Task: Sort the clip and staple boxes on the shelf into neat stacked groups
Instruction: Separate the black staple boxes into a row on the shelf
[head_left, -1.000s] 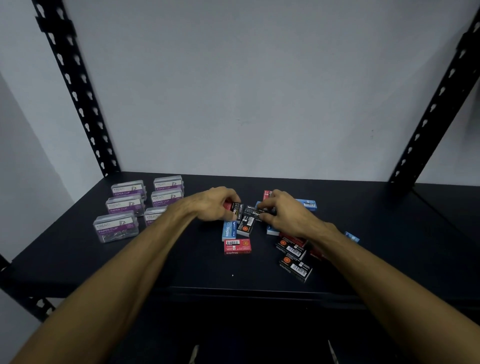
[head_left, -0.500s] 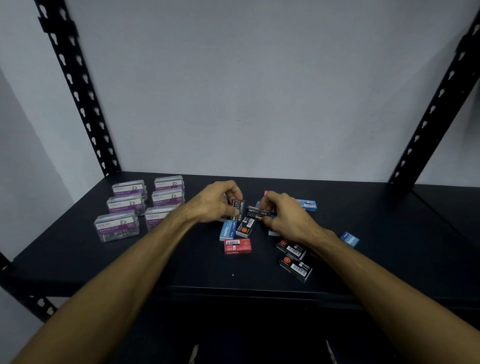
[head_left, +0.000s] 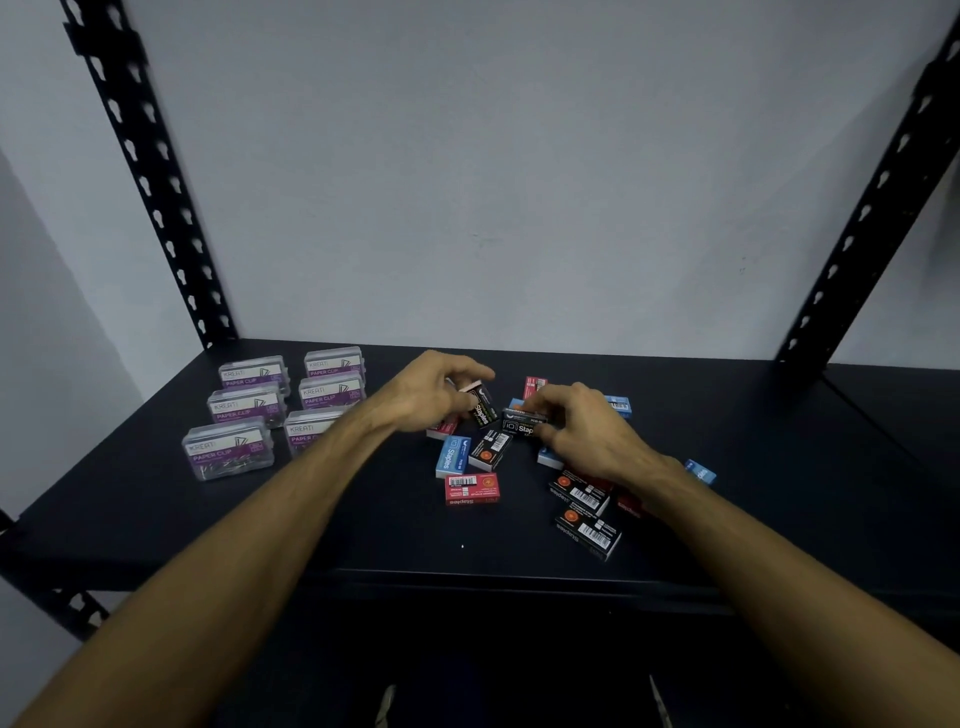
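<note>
Small staple boxes in black, red and blue lie scattered on the black shelf (head_left: 260, 525). My left hand (head_left: 434, 392) grips a black staple box (head_left: 483, 410), lifted and tilted above a red box. My right hand (head_left: 587, 431) pinches another black staple box (head_left: 524, 422) by its end. Loose ones lie in front: a blue box (head_left: 452, 456), a black box (head_left: 490, 451), a red box (head_left: 471, 488), and two black boxes (head_left: 582, 491) (head_left: 587, 532) under my right wrist. Several clear paper clip boxes (head_left: 228, 449) with purple labels stand grouped at the left.
Black slotted uprights rise at the back left (head_left: 150, 182) and back right (head_left: 872, 208). A white wall closes the back. More blue boxes (head_left: 618, 404) (head_left: 701, 472) and a red box (head_left: 534, 385) lie behind and right of my hands. The shelf's front edge runs below my forearms.
My left hand has lifted its black staple box off the pile and tilted it. My right hand has kept its pinch on the other black box, shifting it slightly.
</note>
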